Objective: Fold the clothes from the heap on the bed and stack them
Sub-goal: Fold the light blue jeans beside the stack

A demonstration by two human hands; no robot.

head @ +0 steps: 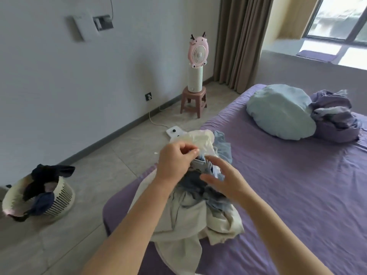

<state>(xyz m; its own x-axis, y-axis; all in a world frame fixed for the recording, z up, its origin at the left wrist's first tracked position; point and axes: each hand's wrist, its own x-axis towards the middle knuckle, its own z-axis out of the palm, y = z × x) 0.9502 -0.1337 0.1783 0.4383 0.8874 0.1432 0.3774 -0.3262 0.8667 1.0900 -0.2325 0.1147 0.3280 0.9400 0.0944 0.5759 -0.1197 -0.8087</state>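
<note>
A heap of clothes (190,219) lies at the near left corner of the purple bed (297,185): cream and white pieces, a light blue garment and a denim piece (193,178) in the middle. My left hand (175,160) is over the top of the heap, its fingers curled and pinching the edge of the denim piece. My right hand (222,180) hovers just to the right of it with fingers spread and relaxed, holding nothing.
A light blue pillow (282,114) and a crumpled purple blanket (335,118) lie at the far end of the bed. On the floor stand a laundry basket (39,199) with dark clothes, a white scale (175,132) and a pink stool (193,101) bearing a fan.
</note>
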